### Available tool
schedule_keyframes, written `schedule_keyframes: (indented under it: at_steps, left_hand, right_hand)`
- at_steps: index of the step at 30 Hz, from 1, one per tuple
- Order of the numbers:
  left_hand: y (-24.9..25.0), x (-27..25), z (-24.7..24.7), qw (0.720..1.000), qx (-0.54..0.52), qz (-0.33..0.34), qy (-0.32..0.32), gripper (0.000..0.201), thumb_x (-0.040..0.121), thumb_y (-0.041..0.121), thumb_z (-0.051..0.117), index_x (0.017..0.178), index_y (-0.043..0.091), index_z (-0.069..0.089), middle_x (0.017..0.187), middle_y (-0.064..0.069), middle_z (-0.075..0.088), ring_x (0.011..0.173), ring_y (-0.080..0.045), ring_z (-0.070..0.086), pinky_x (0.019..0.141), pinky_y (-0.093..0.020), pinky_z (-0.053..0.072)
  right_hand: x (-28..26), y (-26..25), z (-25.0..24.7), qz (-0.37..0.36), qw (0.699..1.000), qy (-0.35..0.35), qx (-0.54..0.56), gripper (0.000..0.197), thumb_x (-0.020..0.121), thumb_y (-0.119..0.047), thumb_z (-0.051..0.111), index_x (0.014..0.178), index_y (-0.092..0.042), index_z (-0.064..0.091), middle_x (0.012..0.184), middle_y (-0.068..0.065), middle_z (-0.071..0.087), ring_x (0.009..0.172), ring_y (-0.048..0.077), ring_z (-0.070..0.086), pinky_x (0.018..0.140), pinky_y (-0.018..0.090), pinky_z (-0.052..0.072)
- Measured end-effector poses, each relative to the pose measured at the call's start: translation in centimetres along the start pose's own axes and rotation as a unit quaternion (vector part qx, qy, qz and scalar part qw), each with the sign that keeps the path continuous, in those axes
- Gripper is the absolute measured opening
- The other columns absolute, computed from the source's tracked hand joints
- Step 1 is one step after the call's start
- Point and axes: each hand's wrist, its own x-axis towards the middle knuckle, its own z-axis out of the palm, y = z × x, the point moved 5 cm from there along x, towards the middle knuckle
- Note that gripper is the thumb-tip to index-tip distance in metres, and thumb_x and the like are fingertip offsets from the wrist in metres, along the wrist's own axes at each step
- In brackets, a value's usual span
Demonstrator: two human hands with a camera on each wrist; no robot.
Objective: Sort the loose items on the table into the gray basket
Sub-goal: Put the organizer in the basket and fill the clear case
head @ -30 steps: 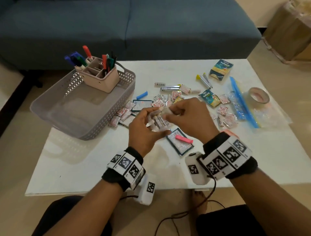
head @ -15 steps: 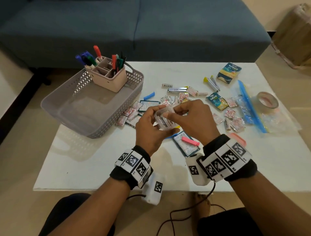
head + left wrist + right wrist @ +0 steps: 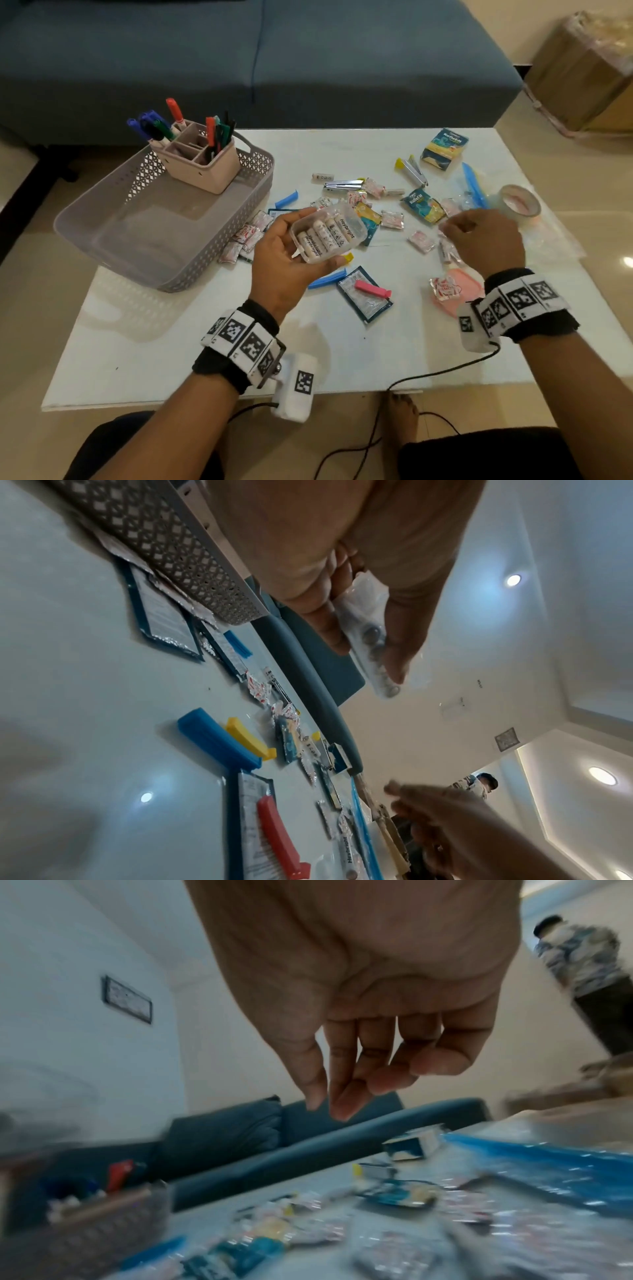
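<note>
Head view, left hand: my left hand (image 3: 284,260) is palm up, fingers curled round a clear case of batteries (image 3: 327,233), held above the surface (image 3: 191,346) just right of the gray basket (image 3: 102,236).
Head view, right hand: my right hand (image 3: 486,240) hovers palm down over loose sachets well right of the basket, fingers loosely bent and holding nothing.
Head view, basket: it sits at the surface's left end with a pink pen caddy (image 3: 202,164) in its far corner.
Head view, loose items: sachets, clips and a tape roll (image 3: 519,205) lie right of the basket.
Left wrist view: thumb and fingers (image 3: 329,626) clamp the clear case (image 3: 366,634); the basket's lattice wall (image 3: 164,547) is beside it.
Right wrist view: blurred; fingers (image 3: 346,1096) hang relaxed above the sachets, empty.
</note>
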Motion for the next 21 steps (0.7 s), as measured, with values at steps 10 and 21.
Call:
schedule_keyframes:
  at_steps: [10, 21]
  left_hand:
    - [-1.3, -0.1, 1.2, 0.998, 0.046, -0.015, -0.026, 0.075, 0.055, -0.009, 0.089, 0.122, 0.003, 0.058, 0.119, -0.003, 0.069, 0.109, -0.011, 0.066, 0.078, -0.02, 0.056]
    - [-1.6, -0.4, 0.6, 0.998, 0.056, -0.028, -0.024, 0.074, 0.053, -0.007, 0.091, 0.119, 0.007, 0.06, 0.116, -0.002, 0.07, 0.106, -0.011, 0.067, 0.077, -0.022, 0.057]
  right_hand:
    - [1.7, 3.7, 3.4, 0.082, 0.973, -0.082, -0.198, 0.055, 0.071, -0.062, 0.075, 0.085, -0.01, 0.063, 0.087, 0.008, 0.066, 0.077, 0.029, 0.062, 0.065, 0.032, 0.047]
    - [0.2, -0.9, 0.7, 0.016, 0.998, -0.055, -0.001, 0.027, 0.081, -0.046, 0.074, 0.075, -0.02, 0.074, 0.074, 0.0, 0.071, 0.074, 0.018, 0.065, 0.069, 0.027, 0.048]
